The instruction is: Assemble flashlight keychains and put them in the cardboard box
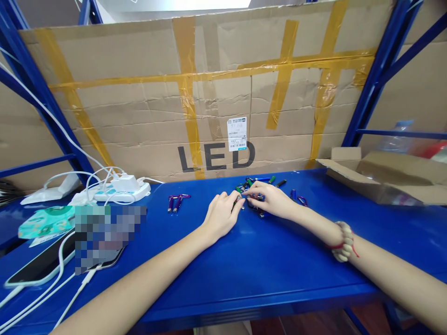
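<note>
Small shiny cylinders with clips, which look like keychain flashlights, lie in a loose pile [262, 179] around my hands on the blue shelf top [209, 274]. My left hand [220, 216] is closed, with a small greenish flashlight [238, 199] between thumb and forefinger. My right hand [274, 199] bends over the pile from the right, its fingers curled around a dark blue flashlight [257, 197]; the fingers partly hide it. The two hands' fingertips nearly meet. Apart on the left lie purple flashlights [176, 204] with clips. To the right are a blue flashlight [293, 194] and a carabiner clip [302, 201].
A cardboard sheet [139, 125] marked LED stands behind the shelf top. On the left are a white power strip [141, 191], cables, a green tissue pack [45, 221] and a phone [42, 260]. An open cardboard box [394, 181] sits at right, between blue posts.
</note>
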`<state>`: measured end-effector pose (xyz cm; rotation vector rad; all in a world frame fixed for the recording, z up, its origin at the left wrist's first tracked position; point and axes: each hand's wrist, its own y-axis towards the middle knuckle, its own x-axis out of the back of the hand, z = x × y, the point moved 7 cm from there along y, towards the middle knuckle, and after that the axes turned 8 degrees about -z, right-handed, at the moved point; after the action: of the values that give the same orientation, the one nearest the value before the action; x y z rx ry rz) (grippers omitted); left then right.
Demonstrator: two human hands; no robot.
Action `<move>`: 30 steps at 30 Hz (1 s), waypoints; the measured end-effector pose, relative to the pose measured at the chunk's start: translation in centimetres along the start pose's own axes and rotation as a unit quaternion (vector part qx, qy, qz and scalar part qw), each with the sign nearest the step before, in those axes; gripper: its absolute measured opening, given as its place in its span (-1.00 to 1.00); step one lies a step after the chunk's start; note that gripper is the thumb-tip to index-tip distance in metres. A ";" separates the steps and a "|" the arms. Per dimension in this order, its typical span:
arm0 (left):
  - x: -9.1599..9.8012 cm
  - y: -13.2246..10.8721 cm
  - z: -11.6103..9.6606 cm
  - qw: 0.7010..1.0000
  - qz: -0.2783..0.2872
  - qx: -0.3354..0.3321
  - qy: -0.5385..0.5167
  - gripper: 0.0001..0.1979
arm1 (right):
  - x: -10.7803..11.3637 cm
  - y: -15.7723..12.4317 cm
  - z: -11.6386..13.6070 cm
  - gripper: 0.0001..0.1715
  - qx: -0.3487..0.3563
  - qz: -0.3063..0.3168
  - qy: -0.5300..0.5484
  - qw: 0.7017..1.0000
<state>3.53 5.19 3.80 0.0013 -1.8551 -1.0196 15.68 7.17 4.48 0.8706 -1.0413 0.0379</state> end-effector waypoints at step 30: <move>0.2 -0.3 -0.3 0.999 -0.009 -0.024 0.023 -0.72 | 1.5 0.1 -2.5 -0.62 -0.082 -0.172 0.013 0.982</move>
<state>3.49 4.73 3.78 0.0128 -1.7904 -1.0676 18.26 8.27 5.17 0.8861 -0.8460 -0.3224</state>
